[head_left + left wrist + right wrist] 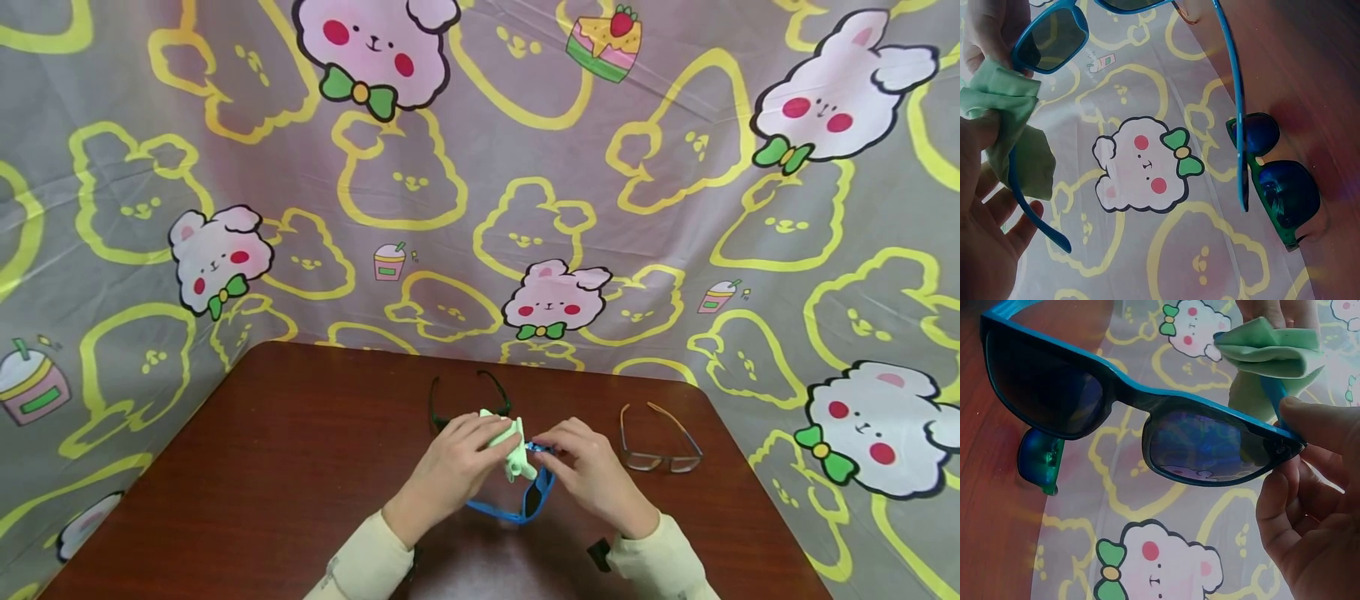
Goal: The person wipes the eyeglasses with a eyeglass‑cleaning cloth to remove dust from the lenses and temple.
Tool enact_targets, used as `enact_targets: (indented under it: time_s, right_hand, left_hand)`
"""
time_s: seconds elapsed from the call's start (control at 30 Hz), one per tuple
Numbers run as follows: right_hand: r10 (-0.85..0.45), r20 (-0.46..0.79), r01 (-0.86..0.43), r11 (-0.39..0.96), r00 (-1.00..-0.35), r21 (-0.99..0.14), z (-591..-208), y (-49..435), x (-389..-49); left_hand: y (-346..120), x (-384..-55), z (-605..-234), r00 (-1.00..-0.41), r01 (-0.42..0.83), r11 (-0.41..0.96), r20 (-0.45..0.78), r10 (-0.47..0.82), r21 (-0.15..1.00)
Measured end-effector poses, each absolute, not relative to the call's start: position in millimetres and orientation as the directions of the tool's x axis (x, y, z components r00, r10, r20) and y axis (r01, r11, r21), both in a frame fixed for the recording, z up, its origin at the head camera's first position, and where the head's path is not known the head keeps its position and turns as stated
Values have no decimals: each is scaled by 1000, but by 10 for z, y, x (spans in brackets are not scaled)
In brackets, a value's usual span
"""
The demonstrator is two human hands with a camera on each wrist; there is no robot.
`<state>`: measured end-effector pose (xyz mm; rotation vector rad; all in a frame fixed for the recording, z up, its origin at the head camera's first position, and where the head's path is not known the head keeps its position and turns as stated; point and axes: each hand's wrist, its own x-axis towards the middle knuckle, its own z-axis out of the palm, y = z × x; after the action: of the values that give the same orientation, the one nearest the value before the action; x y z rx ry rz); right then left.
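Observation:
A pair of blue-framed sunglasses (1200,450) with dark lenses is held up above the table between both hands. My left hand (457,458) grips a folded light green cloth (1035,162), which is wrapped around one temple arm of the sunglasses. The tip of that arm sticks out below the cloth in the left wrist view. My right hand (592,471) pinches the frame's corner by the hinge of the same arm, thumb on one side and fingers on the other. The other temple arm (1239,106) hangs unfolded and free.
Behind the left hand, green-framed sunglasses (1288,194) with bluish lenses lie on the brown table (300,433). Clear-lens eyeglasses (645,461) with orange-tipped arms lie right of the right hand. A cartoon-printed cloth backdrop (442,292) encloses the table's back and sides.

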<state>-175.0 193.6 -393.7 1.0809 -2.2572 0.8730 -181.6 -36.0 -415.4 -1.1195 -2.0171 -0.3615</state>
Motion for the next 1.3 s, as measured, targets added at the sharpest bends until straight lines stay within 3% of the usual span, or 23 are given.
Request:
enact_targets:
  time_s: [0.57,0.83,1.3]
  right_hand:
    - [-485,627,-781,500,-610,-373,-3942,1930,-1754]
    - [-482,636,-789,479,-603,-385,-3946,1906,-1742]
    - [-488,629,-793,437,-606,-425,-3979,1892,-1725]
  left_hand:
    - [-323,-1773,-4148,-368,840,542,699,613,-33]
    - [-305,-1808,-4170,-297,830,546,739,605,-114]
    - [-201,-1832,-4152,-230,787,596,820,523,-159]
